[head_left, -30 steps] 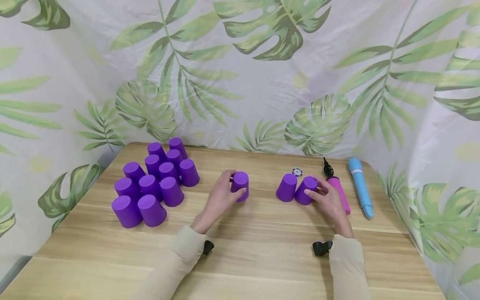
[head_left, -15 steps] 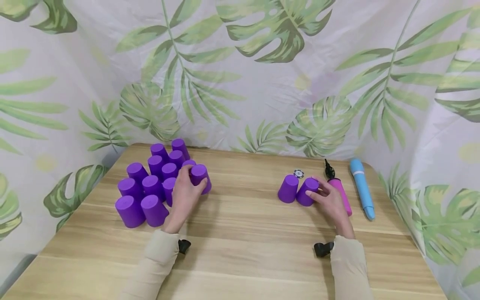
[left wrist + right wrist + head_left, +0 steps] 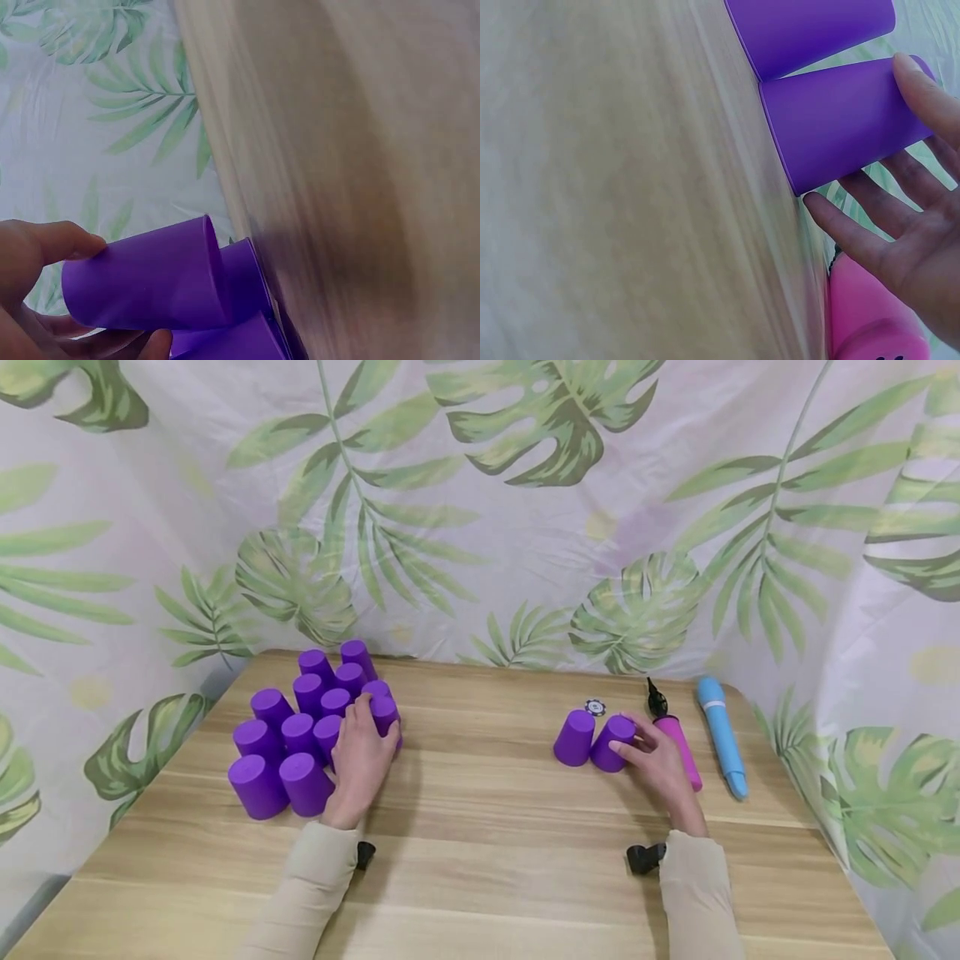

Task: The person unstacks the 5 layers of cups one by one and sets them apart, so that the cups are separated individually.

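Note:
My left hand (image 3: 360,762) grips an upside-down purple cup (image 3: 386,713) at the right side of a cluster of several like cups. In the left wrist view the thumb and fingers span the held cup (image 3: 150,277), and its rim appears slightly above the table; part of a neighbouring cup (image 3: 244,281) shows behind it. On the right side, my right hand (image 3: 662,767) holds another purple cup (image 3: 611,748) between thumb and fingers as it stands inverted on the table. Close to that one, on its left, stands one more purple cup (image 3: 574,740).
Right of my right hand lie a pink pump (image 3: 679,753) with a black nozzle and a light blue stick (image 3: 722,727). A poker chip (image 3: 595,707) lies behind the right-hand cups. Leaf-printed cloth (image 3: 525,552) hangs behind the wooden table (image 3: 495,877).
My left hand has carried a purple cup leftward from mid-table to the cluster, then slightly lower and closer in. My right hand has stayed on its cup.

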Tool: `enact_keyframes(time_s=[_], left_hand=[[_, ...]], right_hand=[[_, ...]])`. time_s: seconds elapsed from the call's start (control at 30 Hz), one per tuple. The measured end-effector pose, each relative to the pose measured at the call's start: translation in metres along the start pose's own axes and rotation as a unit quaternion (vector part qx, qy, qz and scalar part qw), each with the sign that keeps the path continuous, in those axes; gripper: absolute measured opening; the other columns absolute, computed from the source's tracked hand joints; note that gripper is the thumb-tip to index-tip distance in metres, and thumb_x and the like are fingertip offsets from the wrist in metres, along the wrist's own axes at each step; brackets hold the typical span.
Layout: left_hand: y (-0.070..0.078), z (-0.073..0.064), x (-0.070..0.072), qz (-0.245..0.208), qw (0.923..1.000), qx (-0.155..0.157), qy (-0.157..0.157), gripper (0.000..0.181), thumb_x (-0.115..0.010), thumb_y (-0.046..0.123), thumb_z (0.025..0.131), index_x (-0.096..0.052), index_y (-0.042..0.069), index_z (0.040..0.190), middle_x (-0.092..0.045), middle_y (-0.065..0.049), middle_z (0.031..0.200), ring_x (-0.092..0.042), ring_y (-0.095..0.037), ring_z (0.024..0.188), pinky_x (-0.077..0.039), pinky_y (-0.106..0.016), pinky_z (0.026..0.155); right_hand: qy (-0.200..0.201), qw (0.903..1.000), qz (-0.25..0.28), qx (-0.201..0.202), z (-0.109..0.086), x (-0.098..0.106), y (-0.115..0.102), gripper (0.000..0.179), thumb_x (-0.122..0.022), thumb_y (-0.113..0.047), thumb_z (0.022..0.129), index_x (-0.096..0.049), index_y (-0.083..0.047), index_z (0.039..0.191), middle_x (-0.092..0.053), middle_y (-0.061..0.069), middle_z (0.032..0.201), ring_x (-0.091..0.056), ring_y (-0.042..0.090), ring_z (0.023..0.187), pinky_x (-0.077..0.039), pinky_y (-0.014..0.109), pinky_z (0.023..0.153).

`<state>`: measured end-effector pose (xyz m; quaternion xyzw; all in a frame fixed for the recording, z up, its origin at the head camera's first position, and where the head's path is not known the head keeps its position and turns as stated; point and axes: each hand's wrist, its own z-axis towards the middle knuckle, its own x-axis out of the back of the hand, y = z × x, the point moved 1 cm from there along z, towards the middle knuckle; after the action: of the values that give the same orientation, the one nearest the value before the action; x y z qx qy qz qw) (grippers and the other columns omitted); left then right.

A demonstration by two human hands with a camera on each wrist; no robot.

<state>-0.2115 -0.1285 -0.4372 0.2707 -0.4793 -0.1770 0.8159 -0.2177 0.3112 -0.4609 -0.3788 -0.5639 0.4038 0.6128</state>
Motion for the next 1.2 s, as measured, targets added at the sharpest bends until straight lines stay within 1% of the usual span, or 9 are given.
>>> enact_keyframes(time_s=[0.2, 0.37, 0.47, 0.63, 0.87, 0.93, 1.1, 1.17, 1.2], left_hand=[[-0.0013, -0.0023, -0.0044, 0.027, 0.9993, -0.024, -0.007, 0.053, -0.071, 0.016, 0.084, -0.045, 0.000, 0.126, -0.052, -0.022, 0.111, -0.054, -0.043, 0.101, -0.046, -0.062, 0.074], [0.0004, -0.0018, -0.0059, 0.043, 0.9984, -0.038, -0.006, 0.051, -0.071, 0.015, 0.084, -0.045, -0.001, 0.125, -0.053, -0.023, 0.106, -0.056, -0.044, 0.095, -0.047, -0.062, 0.068], [0.0012, -0.0019, -0.0066, 0.053, 0.9977, -0.040, -0.010, 0.050, -0.070, 0.015, 0.084, -0.046, -0.001, 0.124, -0.054, -0.024, 0.105, -0.057, -0.044, 0.093, -0.048, -0.063, 0.066], [0.0020, -0.0014, -0.0070, 0.057, 0.9977, -0.032, -0.017, 0.047, -0.070, 0.015, 0.085, -0.046, 0.000, 0.123, -0.054, -0.024, 0.106, -0.057, -0.045, 0.092, -0.048, -0.063, 0.067], [0.0026, 0.0001, -0.0063, 0.055, 0.9978, -0.020, -0.029, 0.046, -0.069, 0.015, 0.085, -0.046, 0.001, 0.123, -0.054, -0.024, 0.106, -0.058, -0.045, 0.092, -0.047, -0.064, 0.067], [0.0024, 0.0001, -0.0061, 0.054, 0.9979, -0.019, -0.032, 0.047, -0.069, 0.015, 0.085, -0.046, 0.001, 0.123, -0.054, -0.024, 0.107, -0.058, -0.046, 0.091, -0.047, -0.064, 0.067], [0.0019, -0.0007, -0.0050, 0.050, 0.9977, -0.023, -0.038, 0.049, -0.069, 0.014, 0.087, -0.045, 0.000, 0.126, -0.054, -0.025, 0.110, -0.058, -0.046, 0.091, -0.047, -0.064, 0.067], [0.0018, -0.0009, -0.0044, 0.049, 0.9976, -0.024, -0.042, 0.049, -0.069, 0.014, 0.087, -0.044, -0.001, 0.127, -0.054, -0.025, 0.111, -0.058, -0.045, 0.092, -0.047, -0.064, 0.067], [0.0018, -0.0010, -0.0040, 0.048, 0.9976, -0.024, -0.044, 0.049, -0.069, 0.014, 0.087, -0.044, -0.001, 0.127, -0.053, -0.025, 0.112, -0.058, -0.045, 0.092, -0.048, -0.064, 0.067]], right_hand=[[-0.001, 1.0000, -0.003, -0.003, 0.0010, -0.0002, 0.0003, 0.068, -0.074, -0.027, 0.086, -0.044, -0.010, 0.144, -0.051, 0.022, 0.137, -0.051, 0.036, 0.124, -0.045, 0.013, 0.086], [-0.002, 1.0000, 0.000, -0.003, 0.0006, 0.0005, 0.0000, 0.067, -0.074, -0.026, 0.086, -0.044, -0.010, 0.144, -0.051, 0.022, 0.137, -0.051, 0.036, 0.124, -0.045, 0.013, 0.086], [-0.002, 1.0000, 0.000, -0.001, 0.0004, 0.0004, -0.0003, 0.067, -0.074, -0.026, 0.086, -0.044, -0.010, 0.144, -0.051, 0.022, 0.137, -0.051, 0.036, 0.123, -0.044, 0.011, 0.085], [-0.003, 1.0000, -0.003, 0.005, 0.0007, 0.0007, -0.0002, 0.068, -0.074, -0.026, 0.086, -0.044, -0.008, 0.144, -0.052, 0.023, 0.136, -0.051, 0.036, 0.123, -0.044, 0.011, 0.085], [0.000, 0.9999, -0.013, 0.002, 0.0006, 0.0008, -0.0013, 0.067, -0.074, -0.027, 0.086, -0.044, -0.010, 0.144, -0.052, 0.021, 0.136, -0.052, 0.035, 0.123, -0.046, 0.028, 0.096], [0.001, 0.9999, -0.013, 0.003, 0.0005, 0.0006, -0.0019, 0.067, -0.074, -0.027, 0.086, -0.045, -0.011, 0.144, -0.052, 0.021, 0.136, -0.052, 0.035, 0.123, -0.046, 0.027, 0.095], [0.001, 1.0000, -0.005, 0.003, 0.0001, 0.0005, -0.0027, 0.067, -0.074, -0.026, 0.085, -0.045, -0.010, 0.143, -0.053, 0.021, 0.136, -0.053, 0.034, 0.122, -0.044, 0.013, 0.087], [0.001, 1.0000, -0.005, 0.002, 0.0001, 0.0008, -0.0024, 0.068, -0.074, -0.026, 0.085, -0.045, -0.009, 0.144, -0.052, 0.022, 0.136, -0.052, 0.035, 0.122, -0.044, 0.013, 0.086], [0.000, 1.0000, -0.005, 0.001, 0.0003, 0.0011, -0.0021, 0.068, -0.074, -0.027, 0.086, -0.044, -0.009, 0.144, -0.052, 0.022, 0.137, -0.052, 0.036, 0.123, -0.045, 0.016, 0.089]])
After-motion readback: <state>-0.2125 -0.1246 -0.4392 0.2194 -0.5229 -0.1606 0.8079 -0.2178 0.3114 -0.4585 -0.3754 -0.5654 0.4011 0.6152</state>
